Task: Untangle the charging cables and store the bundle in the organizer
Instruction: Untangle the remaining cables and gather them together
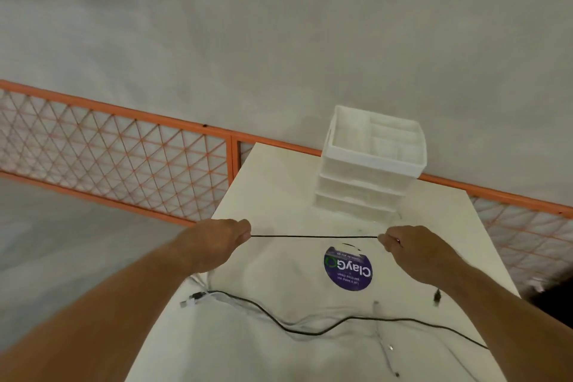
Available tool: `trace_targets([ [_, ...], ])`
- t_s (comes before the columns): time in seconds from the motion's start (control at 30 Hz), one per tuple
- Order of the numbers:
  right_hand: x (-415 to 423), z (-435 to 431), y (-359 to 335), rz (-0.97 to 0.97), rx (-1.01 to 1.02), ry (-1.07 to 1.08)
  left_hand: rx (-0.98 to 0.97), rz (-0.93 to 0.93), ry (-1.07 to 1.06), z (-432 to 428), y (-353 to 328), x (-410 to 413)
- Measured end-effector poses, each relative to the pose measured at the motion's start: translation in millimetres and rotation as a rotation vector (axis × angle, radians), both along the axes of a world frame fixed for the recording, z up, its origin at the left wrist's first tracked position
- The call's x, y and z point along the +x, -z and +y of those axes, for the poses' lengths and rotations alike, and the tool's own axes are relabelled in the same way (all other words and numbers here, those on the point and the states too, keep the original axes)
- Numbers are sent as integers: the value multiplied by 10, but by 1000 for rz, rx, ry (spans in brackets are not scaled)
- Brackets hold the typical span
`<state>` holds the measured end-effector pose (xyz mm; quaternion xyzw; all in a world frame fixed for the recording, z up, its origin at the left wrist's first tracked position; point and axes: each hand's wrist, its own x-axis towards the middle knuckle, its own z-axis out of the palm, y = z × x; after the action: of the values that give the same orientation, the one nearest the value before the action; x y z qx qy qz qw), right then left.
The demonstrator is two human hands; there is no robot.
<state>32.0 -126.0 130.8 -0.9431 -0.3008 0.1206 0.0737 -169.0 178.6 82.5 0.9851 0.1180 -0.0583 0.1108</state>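
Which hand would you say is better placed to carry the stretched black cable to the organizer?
Probably the right: the right hand grips the black cable almost directly before the organizer, while the left hand sits farther aside.

A round purple sticker (348,268) on the white surface (279,183) reads "ClayGo" in white letters, upside down from this view. The smaller lines above and below that word are too blurred to read.

Arms outstretched; left fingers (242,228), right fingers (388,240) each pinch black cable (313,237).
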Motion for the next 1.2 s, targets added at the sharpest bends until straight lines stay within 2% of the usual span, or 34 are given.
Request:
trace_targets([
  [0.1,-101,50,226,-37,-117,-17,24,43,25,28,342,-94],
  [0.17,-163,50,366,-26,-185,-50,152,100,30,12,451,-118],
  [0.27,-261,13,556,5,-252,-73,368,200,154,-52,563,-144],
  [0.37,-344,-73,680,26,-341,-103,460,293,207,-46,683,-206],
  [0.67,-456,-295,946,33,-499,-124,400,314,122,-24,953,-335],
  [0.93,-545,-328,1146,36,-441,-120,445,283,98,-11,1068,-377],
  [1.2,-389,-454,949,35,-363,-74,525,199,145,-172,828,-111],
])
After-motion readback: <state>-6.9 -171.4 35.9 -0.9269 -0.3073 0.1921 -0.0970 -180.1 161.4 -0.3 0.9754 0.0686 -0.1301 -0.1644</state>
